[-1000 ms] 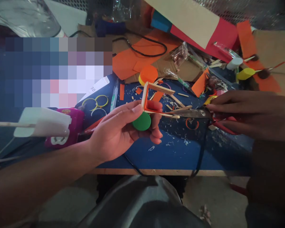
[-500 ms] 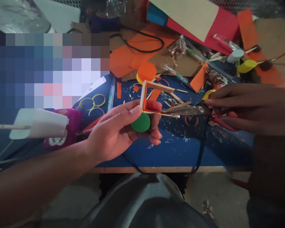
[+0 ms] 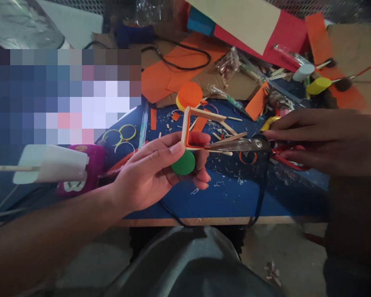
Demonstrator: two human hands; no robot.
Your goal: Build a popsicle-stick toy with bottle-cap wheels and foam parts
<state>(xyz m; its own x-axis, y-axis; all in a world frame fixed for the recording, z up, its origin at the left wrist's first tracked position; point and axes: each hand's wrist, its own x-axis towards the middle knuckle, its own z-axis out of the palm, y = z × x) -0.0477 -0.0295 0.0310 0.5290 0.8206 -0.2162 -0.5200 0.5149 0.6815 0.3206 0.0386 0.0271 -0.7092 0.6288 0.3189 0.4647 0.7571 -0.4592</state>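
My left hand (image 3: 160, 169) is closed on a small frame of wooden sticks (image 3: 185, 128), its inner side lined with orange. A green bottle cap (image 3: 183, 162) sits under the frame's lower corner, against the fingers. An orange cap (image 3: 190, 94) appears just behind the frame's top corner. My right hand (image 3: 321, 138) grips the red and yellow handles of a pair of scissors (image 3: 257, 144). The scissors' blades point left, with their tips at the lower arm of the frame by my left fingers; whether they touch the orange lining I cannot tell.
Orange paper (image 3: 157, 82), cardboard and a black cable (image 3: 208, 57) lie at the back. A magenta power socket (image 3: 95, 161) with a white plug (image 3: 51, 163) stands left. Coloured rings (image 3: 127, 132), sticks and scraps litter the blue table (image 3: 228, 202). Paint pots (image 3: 318, 86) are at right.
The scissors' tips have shifted slightly left along the lower arm of the frame, and the blades look a little more spread. My left hand keeps its hold on the stick frame.
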